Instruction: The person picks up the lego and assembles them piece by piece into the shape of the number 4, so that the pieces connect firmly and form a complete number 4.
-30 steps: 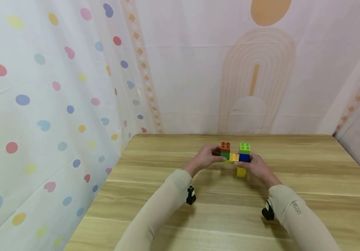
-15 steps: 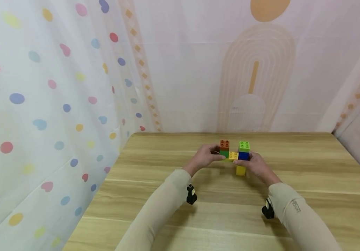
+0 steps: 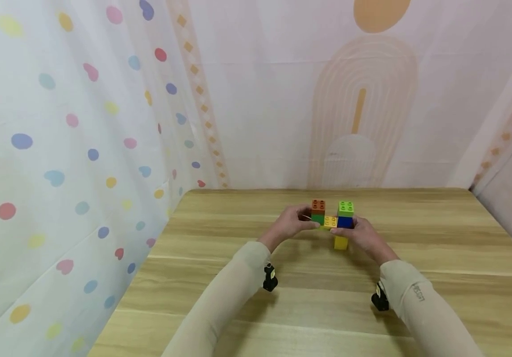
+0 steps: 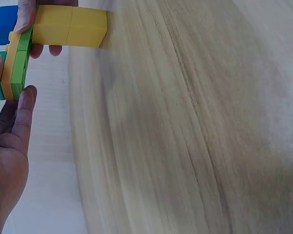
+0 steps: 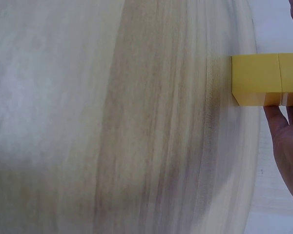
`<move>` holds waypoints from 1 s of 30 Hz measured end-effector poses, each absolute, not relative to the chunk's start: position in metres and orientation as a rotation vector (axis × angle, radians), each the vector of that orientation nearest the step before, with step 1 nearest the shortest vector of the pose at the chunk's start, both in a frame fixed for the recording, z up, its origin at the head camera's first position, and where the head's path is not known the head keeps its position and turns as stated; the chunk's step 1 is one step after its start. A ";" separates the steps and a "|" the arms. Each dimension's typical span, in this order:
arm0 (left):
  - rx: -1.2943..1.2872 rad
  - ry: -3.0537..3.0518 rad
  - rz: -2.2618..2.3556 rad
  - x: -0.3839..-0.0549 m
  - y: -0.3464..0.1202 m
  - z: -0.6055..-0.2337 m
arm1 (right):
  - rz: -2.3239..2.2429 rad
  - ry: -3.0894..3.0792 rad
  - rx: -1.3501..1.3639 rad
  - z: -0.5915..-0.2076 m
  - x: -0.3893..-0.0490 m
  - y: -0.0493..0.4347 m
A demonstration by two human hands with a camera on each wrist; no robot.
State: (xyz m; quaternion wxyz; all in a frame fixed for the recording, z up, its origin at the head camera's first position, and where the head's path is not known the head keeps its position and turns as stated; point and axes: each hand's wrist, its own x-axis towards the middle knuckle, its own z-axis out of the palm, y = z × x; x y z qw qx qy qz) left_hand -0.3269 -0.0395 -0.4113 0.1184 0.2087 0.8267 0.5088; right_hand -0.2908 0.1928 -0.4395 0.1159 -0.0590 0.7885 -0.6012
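A toy building-block structure stands on the wooden table in the head view. Its left stack has a red-brown brick (image 3: 318,206) over a green brick (image 3: 317,218); its right stack has a lime brick (image 3: 346,208) over a blue brick (image 3: 345,222). An orange-yellow brick (image 3: 330,222) bridges them, with light green bricks (image 4: 19,68) under it. Yellow bricks (image 4: 71,27) form a leg below the right side, its foot at the tabletop. My left hand (image 3: 289,225) pinches the left end between thumb and fingers. My right hand (image 3: 366,238) grips the right side, fingers behind.
The wooden table (image 3: 318,307) extends around the structure, its far edge close behind. A patterned curtain (image 3: 260,124) hangs beyond it and along the left. Black wrist cameras sit on both wrists, one at the left cuff (image 3: 270,277).
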 end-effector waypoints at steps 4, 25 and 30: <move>0.611 2.415 1.456 -0.327 -0.042 -0.411 | -1.753 2.306 -0.170 -0.440 -0.290 0.191; 0.595 2.483 1.424 -0.324 -0.041 -0.410 | -1.740 2.300 -0.132 -0.440 -0.292 0.187; 0.605 2.489 1.407 -0.326 -0.039 -0.410 | -1.701 2.337 -0.168 -0.439 -0.293 0.190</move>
